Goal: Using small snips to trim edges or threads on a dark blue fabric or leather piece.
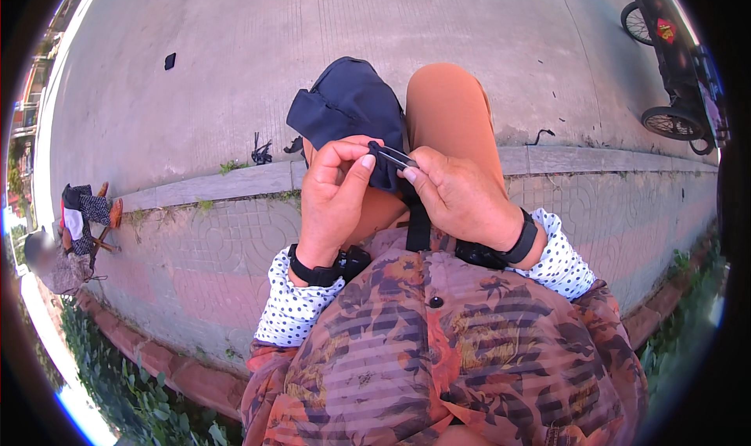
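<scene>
My left hand (335,192) pinches a bunched edge of a dark navy cloth piece (350,94) between thumb and fingertips. The cloth lies draped over my left knee, and a black strap (418,228) hangs down between my legs. My right hand (458,188) is closed on a slim silvery two-pronged tool (395,158); whether it is tweezers or thread snips I cannot tell. Its tips touch or nearly touch the dark bit held at my left fingertips. Both hands meet just above my lap.
My orange-brown trouser knee (450,102) is beside the cloth. A stone kerb (211,189) crosses in front of me, with dark scraps (261,150) by it. A small black object (170,61) lies on the road. A seated person (66,242) is at left, a cart (669,62) at far right.
</scene>
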`<state>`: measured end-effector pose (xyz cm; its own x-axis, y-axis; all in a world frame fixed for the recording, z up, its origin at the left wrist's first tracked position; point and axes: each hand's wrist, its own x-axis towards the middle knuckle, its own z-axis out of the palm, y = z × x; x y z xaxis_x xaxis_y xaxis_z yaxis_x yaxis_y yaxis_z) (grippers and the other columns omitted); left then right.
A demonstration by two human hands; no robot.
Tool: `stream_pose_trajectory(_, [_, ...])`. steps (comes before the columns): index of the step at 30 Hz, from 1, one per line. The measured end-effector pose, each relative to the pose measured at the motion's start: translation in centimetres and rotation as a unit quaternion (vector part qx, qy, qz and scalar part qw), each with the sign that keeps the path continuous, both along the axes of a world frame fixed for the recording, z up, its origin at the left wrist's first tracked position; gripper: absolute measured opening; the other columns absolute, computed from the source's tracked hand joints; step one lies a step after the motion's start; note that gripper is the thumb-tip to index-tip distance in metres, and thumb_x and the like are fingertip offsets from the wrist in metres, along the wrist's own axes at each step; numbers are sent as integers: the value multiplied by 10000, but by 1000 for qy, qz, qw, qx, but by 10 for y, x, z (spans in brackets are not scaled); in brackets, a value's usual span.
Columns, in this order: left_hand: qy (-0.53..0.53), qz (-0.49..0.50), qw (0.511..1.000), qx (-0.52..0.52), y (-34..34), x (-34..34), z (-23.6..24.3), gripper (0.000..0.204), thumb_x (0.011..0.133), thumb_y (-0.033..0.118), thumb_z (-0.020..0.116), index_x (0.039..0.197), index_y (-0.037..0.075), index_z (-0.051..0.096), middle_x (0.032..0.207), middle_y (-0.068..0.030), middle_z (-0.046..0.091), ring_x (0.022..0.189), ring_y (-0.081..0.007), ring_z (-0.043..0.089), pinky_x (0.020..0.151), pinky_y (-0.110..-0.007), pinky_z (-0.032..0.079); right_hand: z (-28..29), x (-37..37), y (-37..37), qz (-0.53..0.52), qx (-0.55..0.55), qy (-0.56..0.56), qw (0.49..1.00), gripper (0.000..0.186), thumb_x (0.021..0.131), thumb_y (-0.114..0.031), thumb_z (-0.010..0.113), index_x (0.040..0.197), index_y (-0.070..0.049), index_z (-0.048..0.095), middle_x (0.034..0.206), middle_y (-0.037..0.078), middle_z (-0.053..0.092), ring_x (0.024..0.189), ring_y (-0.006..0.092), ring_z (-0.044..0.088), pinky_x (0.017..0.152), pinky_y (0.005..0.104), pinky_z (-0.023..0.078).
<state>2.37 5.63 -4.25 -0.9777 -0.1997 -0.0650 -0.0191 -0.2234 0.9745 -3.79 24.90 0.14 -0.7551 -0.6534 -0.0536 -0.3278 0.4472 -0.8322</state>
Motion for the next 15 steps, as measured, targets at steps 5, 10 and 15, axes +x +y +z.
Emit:
stream_pose_trajectory(5, [13,0,1000,-11,1,0,-1,93,1013,-36,576,1087,6,612,1244,-139,655,1144,-162,612,1037,-292,466,-2,1,-1,-2,6,31,1000,161,1031,-148,555,958,-10,514,719,240,613,707,471,627,608,531,476])
stream_pose_trajectory(10, [12,-1,1000,-15,0,0,-2,93,1017,-33,573,1092,10,610,1247,-140,654,1139,-155,607,1030,-285,467,-1,1,2,14,15,47,999,152,1026,-139,554,958,-7,519,726,240,621,716,469,632,610,533,482])
stream_pose_trajectory(15, [6,-3,1000,-10,1,0,-1,91,1020,-31,571,1094,8,608,1251,-141,651,1141,-154,607,1027,-278,466,-1,-1,1,16,6,51,999,157,1024,-139,557,956,-2,522,724,239,618,713,468,631,607,531,481])
